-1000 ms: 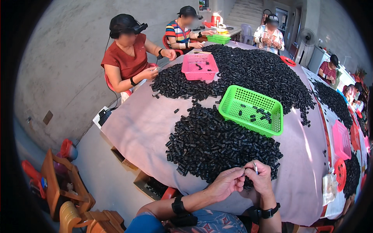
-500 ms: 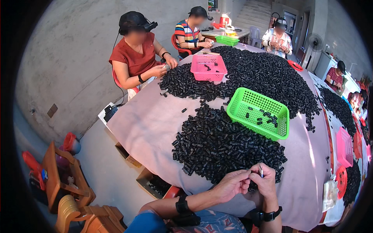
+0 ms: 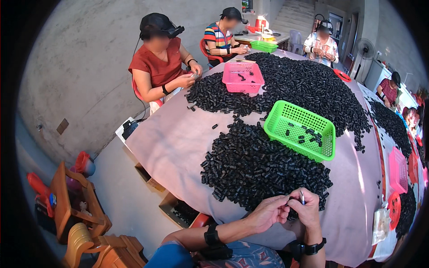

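My left hand [image 3: 267, 213] and my right hand [image 3: 306, 206] meet at the near edge of the table. Together they pinch a small black cylindrical piece [image 3: 291, 199] between the fingertips. A thin silver tool [image 3: 302, 197] stands up from my right hand's fingers. Just beyond my hands lies a big heap of the same black pieces [image 3: 254, 165]. A green plastic basket [image 3: 298, 114] with several black pieces inside stands past the heap, to the right.
A pink basket [image 3: 230, 81] sits farther back beside a much larger black pile [image 3: 308, 87]. Other people sit around the pink-covered table [image 3: 174, 138]; the nearest wears a red shirt [image 3: 156, 67]. Wooden chairs [image 3: 78, 210] and cardboard boxes [image 3: 176, 210] stand on the floor at left.
The view has shifted slightly. My hands stay together at the table's edge, still working the small piece with the silver tool.
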Demonstrator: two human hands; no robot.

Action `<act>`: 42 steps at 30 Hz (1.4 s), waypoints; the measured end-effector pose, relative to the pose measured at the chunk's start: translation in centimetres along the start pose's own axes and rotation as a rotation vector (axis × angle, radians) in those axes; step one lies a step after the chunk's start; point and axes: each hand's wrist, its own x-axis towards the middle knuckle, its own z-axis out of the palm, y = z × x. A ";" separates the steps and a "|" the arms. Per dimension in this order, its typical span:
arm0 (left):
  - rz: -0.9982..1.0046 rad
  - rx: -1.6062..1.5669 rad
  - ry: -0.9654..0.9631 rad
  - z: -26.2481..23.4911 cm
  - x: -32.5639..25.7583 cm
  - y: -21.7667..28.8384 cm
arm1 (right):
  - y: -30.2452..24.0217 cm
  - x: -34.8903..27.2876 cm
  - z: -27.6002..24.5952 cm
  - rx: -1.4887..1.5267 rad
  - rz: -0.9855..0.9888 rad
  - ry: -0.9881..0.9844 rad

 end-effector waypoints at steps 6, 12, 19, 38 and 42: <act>0.003 0.008 0.009 0.1 0.0 0.0 | 0.0 0.0 0.0 0.022 0.008 0.001; -0.030 0.048 0.013 0.2 0.0 0.0 | 0.5 0.0 0.0 0.099 0.042 0.006; -0.148 0.148 0.070 1.5 -0.7 0.8 | 0.3 -0.1 0.0 0.091 0.056 0.021; -0.132 0.068 -0.012 1.3 -1.1 0.7 | 0.0 -0.1 0.1 0.122 0.055 -0.017; -0.143 0.074 -0.003 1.3 -1.1 0.7 | 0.0 -0.1 0.1 0.116 0.057 -0.017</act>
